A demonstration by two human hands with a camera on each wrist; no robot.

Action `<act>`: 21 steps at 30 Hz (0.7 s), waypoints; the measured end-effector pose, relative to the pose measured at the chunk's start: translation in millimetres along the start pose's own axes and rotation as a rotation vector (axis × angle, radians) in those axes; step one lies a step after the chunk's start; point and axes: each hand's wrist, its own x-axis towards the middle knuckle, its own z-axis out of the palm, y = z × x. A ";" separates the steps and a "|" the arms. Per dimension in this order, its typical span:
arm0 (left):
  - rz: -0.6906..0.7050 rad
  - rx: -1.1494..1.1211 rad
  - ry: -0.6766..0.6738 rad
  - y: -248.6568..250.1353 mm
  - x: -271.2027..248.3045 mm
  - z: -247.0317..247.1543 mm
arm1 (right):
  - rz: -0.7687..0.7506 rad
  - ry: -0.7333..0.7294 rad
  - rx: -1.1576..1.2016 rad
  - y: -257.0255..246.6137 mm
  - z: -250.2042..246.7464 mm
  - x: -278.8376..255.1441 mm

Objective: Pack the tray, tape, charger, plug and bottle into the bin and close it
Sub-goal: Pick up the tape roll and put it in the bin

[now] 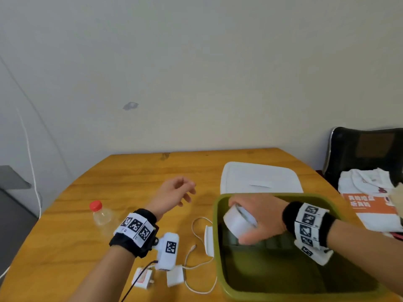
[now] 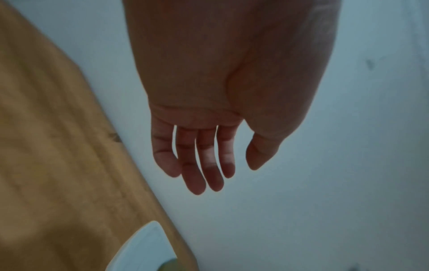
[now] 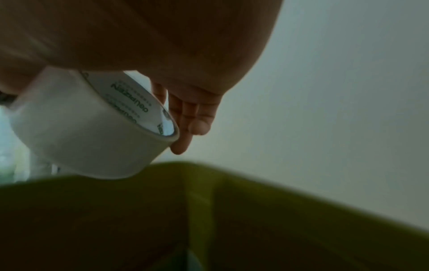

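Observation:
My right hand (image 1: 240,221) grips a white tape roll (image 1: 235,228) and holds it tilted over the left part of the olive green bin (image 1: 216,253). In the right wrist view the tape roll (image 3: 92,132) sits above the bin wall (image 3: 209,201), with my fingers (image 3: 185,124) behind it. A dark ribbed thing (image 1: 272,244), perhaps the tray, lies on the bin floor. My left hand (image 1: 177,192) hovers open over the table; its fingers (image 2: 204,165) are relaxed and hold nothing. The clear bottle (image 1: 102,215) with a red cap lies at the left. A white plug (image 1: 142,278) and a white charger (image 1: 175,278) with its cable lie near the front.
The white bin lid (image 1: 259,177) lies flat behind the bin on the wooden table (image 1: 87,258). Another white block (image 1: 209,240) stands against the bin's left wall. A black chair (image 1: 366,149) with folded white cloth (image 1: 366,188) is at the right.

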 end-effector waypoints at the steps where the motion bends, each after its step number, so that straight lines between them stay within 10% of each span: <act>1: 0.038 0.046 -0.007 6.6 1.6 11.1 | -0.014 -0.043 -0.031 7.2 9.4 -6.4; 12: 0.198 0.679 -0.195 26.9 14.5 133.6 | -0.517 -0.376 -0.508 37.5 124.1 27.6; 21: 0.123 0.955 -0.034 -1.6 11.3 132.9 | -0.673 -0.404 -0.680 41.8 161.4 45.7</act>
